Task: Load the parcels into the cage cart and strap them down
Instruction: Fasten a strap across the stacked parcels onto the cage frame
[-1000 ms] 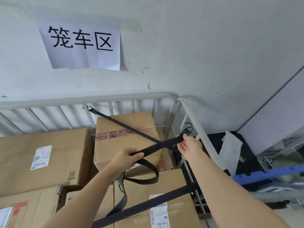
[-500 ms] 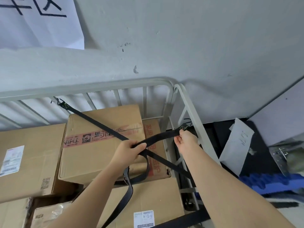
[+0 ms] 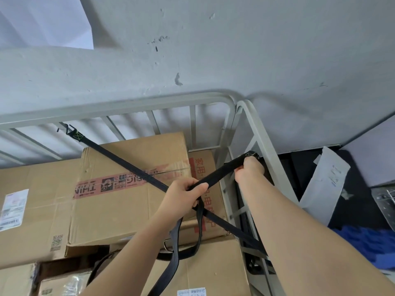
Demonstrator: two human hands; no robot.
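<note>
Grey painted wall [image 3: 256,50] fills the upper half of the view, with one white paper sheet [image 3: 42,20] fixed at top left.

One pale grey metal cage cart [image 3: 136,105] stands against the wall. Its rear rail and right side rail meet at a rounded corner.

Five brown cardboard boxes [image 3: 38,199] are counted inside the cart, stacked in two layers. The uppermost, a box sealed with red printed tape [image 3: 132,189], sits towards the rear right corner. One clear-wrapped parcel [image 3: 64,283] lies at the bottom left edge.

Outside the cart, to the right, one white paper envelope [image 3: 324,184] rests on a dark surface [image 3: 359,189], with one blue item [image 3: 367,242] below it.

Two black webbing straps are observed.
- **First strap** [image 3: 128,165]: hooked to a rear bar at upper left, it runs diagonally over the taped box down to the cart's right side.
- **Second strap** [image 3: 220,174]: held in both hands, it meets the first at the left hand. Its slack hangs in a loop below that hand.

Left hand [image 3: 183,197]: fingers curled round the second strap, above the taped box.

Right hand [image 3: 249,169]: fingers closed on that strap's end, just beside the right side rail.

One metal ring [image 3: 167,245] shows beside the hanging slack. Which strap carries it cannot be told.
</note>
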